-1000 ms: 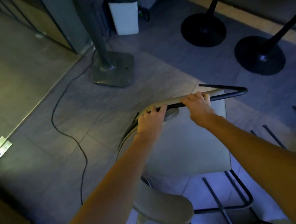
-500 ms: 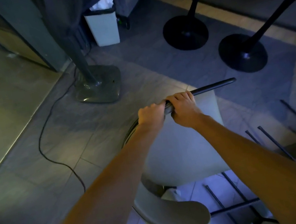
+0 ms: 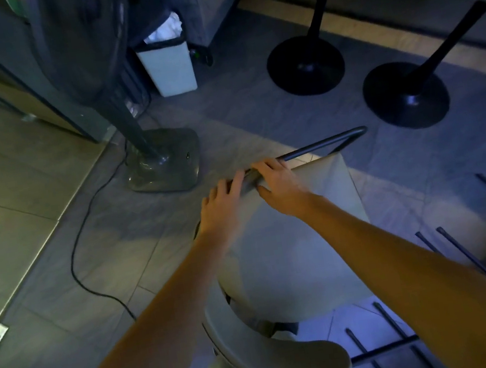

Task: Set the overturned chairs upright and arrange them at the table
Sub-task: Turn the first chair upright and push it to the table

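Right hand [image 3: 280, 184] grasps the bar [image 3: 324, 143]; left hand [image 3: 221, 206] lies on it beside those fingers, curl unclear. Clench the 2 hands firmly before turning the chair [image 3: 292, 239] upright.

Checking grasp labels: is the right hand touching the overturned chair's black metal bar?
Touching. The head view shows the right hand with its fingers curled over the black metal bar, covering it there with no gap.
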### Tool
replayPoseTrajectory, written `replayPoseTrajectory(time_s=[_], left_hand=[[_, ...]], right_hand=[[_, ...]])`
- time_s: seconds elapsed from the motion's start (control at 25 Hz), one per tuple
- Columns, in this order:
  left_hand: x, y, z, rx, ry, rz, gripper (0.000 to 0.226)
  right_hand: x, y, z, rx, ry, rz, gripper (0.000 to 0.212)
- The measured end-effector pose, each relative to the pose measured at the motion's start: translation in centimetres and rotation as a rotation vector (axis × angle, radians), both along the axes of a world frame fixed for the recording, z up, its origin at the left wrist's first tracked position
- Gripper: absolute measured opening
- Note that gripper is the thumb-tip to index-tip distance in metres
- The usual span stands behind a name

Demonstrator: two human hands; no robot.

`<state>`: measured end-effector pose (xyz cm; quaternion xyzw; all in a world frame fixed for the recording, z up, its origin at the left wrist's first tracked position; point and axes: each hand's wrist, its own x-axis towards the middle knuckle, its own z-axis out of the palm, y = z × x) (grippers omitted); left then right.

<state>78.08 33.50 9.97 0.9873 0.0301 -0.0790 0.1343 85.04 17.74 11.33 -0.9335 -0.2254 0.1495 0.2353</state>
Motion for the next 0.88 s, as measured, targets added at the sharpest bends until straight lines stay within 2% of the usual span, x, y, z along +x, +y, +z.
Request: replayPoseTrajectory(time_s=[0.12, 0.32, 0.48, 0.68, 0.88], left_hand=[[-0.8, 1.6, -0.9, 0.042, 0.038, 0.014, 0.089], [3.8, 2.0, -0.6, 0.064, 0.113, -0.012, 0.097], [7.1, 3.3, -0.8, -0.014, 0.161, -0.035, 0.092], [10.5, 5.6, -2.7, 0.074, 0.114, -0.245, 0.099], [12.7, 7.1, -3.5, 0.075, 0.134, -0.335, 0.104]], right_hand=[[1.1, 1.5, -0.1, -0.154, -0.009, 0.006, 0.049], [3.6, 4.3, -0.6, -0.321, -0.051, 0.037, 0.067], [6.5, 6.3, -0.7, -0.387, -0.01, -0.038, 0.068], [10.1, 8.4, -1.4, -0.458, 0.051, -0.127, 0.07], [12.8, 9.9, -1.8, -0.538, 0.088, -0.149, 0.066]])
